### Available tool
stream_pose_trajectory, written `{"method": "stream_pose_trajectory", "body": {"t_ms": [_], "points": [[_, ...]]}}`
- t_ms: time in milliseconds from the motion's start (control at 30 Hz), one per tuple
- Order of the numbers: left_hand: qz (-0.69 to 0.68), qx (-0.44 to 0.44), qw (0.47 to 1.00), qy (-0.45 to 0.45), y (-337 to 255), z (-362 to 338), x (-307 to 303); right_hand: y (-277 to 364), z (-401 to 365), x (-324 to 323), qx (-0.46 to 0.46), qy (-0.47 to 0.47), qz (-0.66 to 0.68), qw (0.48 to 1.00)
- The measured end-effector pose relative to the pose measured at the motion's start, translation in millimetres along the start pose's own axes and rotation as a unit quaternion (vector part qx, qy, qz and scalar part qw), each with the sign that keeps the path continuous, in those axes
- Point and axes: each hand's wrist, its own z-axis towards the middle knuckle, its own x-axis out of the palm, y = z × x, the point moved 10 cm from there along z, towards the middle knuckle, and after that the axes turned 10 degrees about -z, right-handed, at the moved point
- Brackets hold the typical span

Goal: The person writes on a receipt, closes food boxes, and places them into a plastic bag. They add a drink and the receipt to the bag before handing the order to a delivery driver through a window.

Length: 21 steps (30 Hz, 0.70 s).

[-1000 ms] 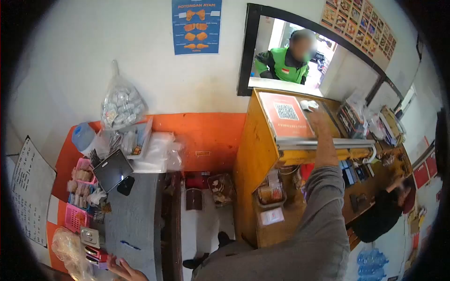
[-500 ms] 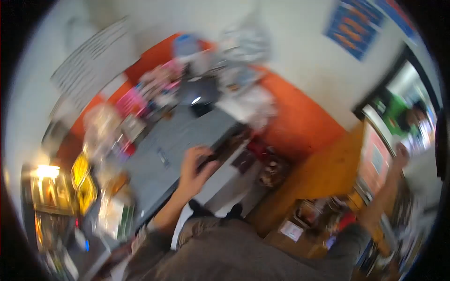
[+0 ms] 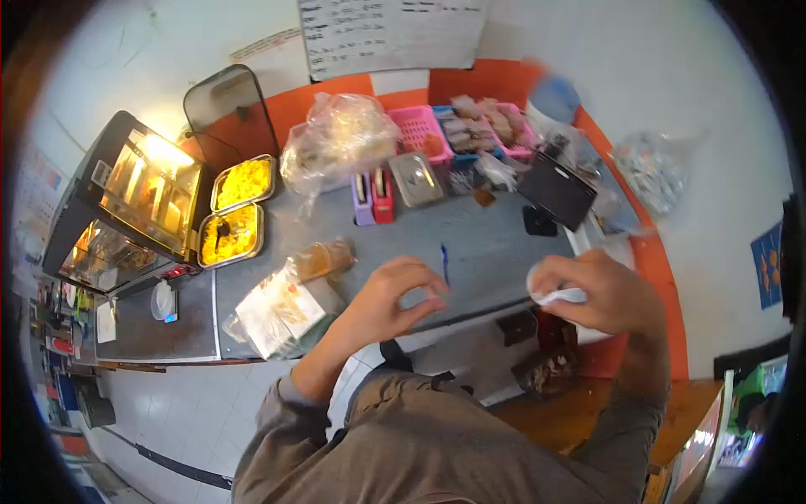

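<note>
Gripping white scrap [image 3: 556,294] centre right, right hand [image 3: 606,296] closed; scrap's long axis horizontal, tip toward half-curled, empty left hand [image 3: 403,292] over table [image 3: 495,239].

WORKER IN GREY-BROWN: The person wears a long-sleeved top of plain, matte grey-brown cloth. The left sleeve [image 3: 285,399] ends in a loose, rumpled cuff partway along the forearm, well short of the left hand [image 3: 395,298]. The right sleeve [image 3: 630,420] reaches the wrist just below the right hand [image 3: 600,294]. Both hands are bare. The same creased fabric covers the body beneath the 2 hands.
</note>
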Motion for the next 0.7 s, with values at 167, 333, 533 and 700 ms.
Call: {"method": "stream_pose_trajectory", "body": {"t_ms": [167, 333, 533, 700], "points": [[-0.028, 0.003, 0.985, -0.172, -8, -32, -93, 74, 163, 57, -0.219, 0.096, 0.015, 0.971], [-0.054, -0.239, 0.969, -0.010, 115, -93, -118, 77, 261, 53, -0.196, 0.131, 0.004, 0.972], [-0.185, -0.248, 0.947, 0.083, 179, -120, -93, 58, 330, 101, -0.215, 0.118, 0.006, 0.969], [-0.380, -0.188, 0.904, 0.049, 232, -136, -68, -28, 372, 138, -0.073, -0.008, 0.249, 0.966]]}}
